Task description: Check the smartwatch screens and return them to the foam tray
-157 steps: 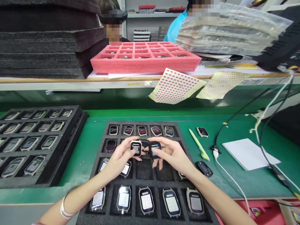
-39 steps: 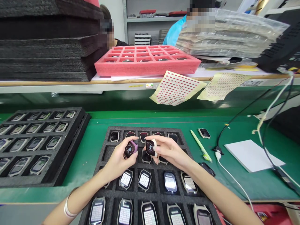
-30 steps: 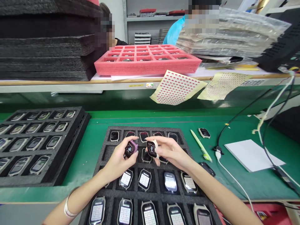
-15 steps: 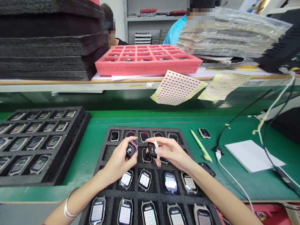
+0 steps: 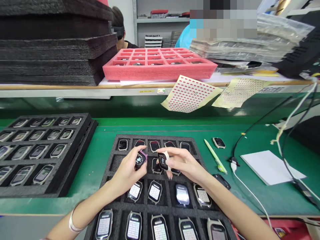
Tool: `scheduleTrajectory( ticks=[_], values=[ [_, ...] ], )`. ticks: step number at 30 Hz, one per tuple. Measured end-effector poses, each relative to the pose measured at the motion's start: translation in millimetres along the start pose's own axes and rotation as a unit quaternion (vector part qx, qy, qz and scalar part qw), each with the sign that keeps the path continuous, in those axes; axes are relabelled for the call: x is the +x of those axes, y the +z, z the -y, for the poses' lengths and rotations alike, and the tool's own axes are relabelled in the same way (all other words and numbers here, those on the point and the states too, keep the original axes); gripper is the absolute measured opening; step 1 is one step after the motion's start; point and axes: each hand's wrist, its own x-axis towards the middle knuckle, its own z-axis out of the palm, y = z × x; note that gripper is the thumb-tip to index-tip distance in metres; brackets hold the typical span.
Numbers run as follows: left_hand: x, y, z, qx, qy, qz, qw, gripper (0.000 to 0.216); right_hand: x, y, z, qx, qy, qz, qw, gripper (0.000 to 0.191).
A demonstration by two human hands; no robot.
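Above the far half of the black foam compartment tray, the left hand pinches a purple-cased smartwatch body between thumb and fingers, screen up. Just beside it, the right hand grips a white-cased smartwatch body the same way. Lit watches fill the tray's near rows. A green pen lies on the green counter off the tray's right edge, and a second black foam tray sits at the counter's left edge.

A purple-cased watch and a white-cased watch, screens lit, held tilted above the black foam tray.
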Motion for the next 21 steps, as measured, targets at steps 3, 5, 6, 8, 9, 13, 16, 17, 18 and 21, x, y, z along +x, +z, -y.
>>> scheduleTrajectory(
  ticks=[3,5,6,8,9,13,16,17,18,21],
  values=[
    [-0.5,-0.6,-0.7,-0.003,-0.001,-0.014,1.0,0.043,-0.2,-0.2,0.0,-0.005,-0.004,-0.001,1.0,0.04],
    [-0.6,-1.1,-1.3,-0.005,0.0,-0.026,1.0,0.044,-0.2,-0.6,-0.2,-0.003,-0.005,-0.001,1.0,0.04],
    [-0.6,-1.4,-1.6,-0.007,-0.003,-0.028,1.0,0.043,-0.2,-0.9,-0.3,-0.002,-0.004,-0.001,1.0,0.04],
    [-0.4,-1.8,-1.9,-0.011,-0.014,-0.026,1.0,0.041,-0.1,-1.0,-0.5,-0.003,0.0,0.0,1.0,0.039],
    [-0.2,-2.0,-1.7,-0.013,-0.018,-0.024,0.999,0.04,-0.2,-0.8,-0.6,-0.005,0.002,-0.001,1.0,0.039],
    [0.3,-2.1,0.6,-0.013,-0.015,-0.038,0.999,0.042,-0.7,1.3,-0.6,-0.005,0.002,-0.014,1.0,0.041],
    [0.3,-2.8,1.4,-0.012,-0.009,-0.044,0.999,0.043,-1.0,2.3,-0.2,0.0,0.006,-0.023,1.0,0.04],
    [0.2,-3.3,1.2,-0.014,-0.011,-0.046,0.999,0.043,-1.0,2.3,0.1,0.0,0.006,-0.026,1.0,0.04],
    [0.0,-3.8,0.7,-0.016,-0.014,-0.051,0.998,0.043,-1.1,2.2,0.4,0.0,0.004,-0.029,1.0,0.04],
    [-0.6,-5.2,-1.1,-0.02,-0.017,-0.066,0.997,0.042,-1.4,1.4,1.0,0.002,-0.007,-0.032,0.999,0.04]
  ],
)
